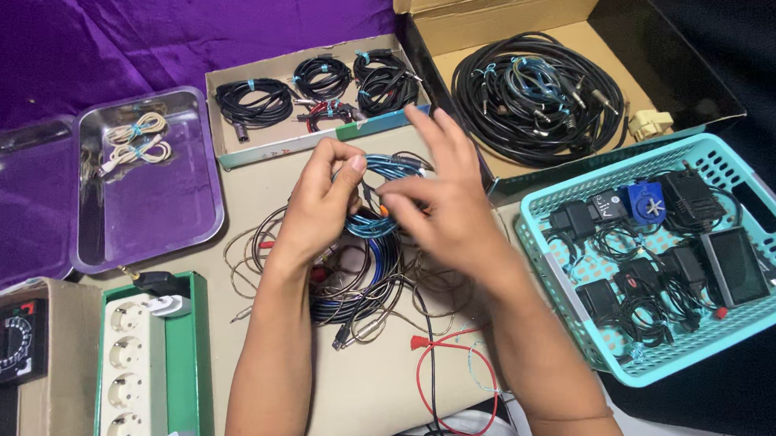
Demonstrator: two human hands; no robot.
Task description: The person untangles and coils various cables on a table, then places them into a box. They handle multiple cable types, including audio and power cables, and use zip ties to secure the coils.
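While both hands (380, 199) coil a blue cable (390, 166), a teal basket (572, 322) sits right.

Power strip (134, 364) and meter (4, 346) cut off at bottom edge; right-hand fingers (430, 134) motion-blurred.

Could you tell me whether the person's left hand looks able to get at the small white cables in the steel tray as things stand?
Probably not at once: the left hand is pinching the blue cable coil. Otherwise the open steel tray leaves the white cables uncovered.
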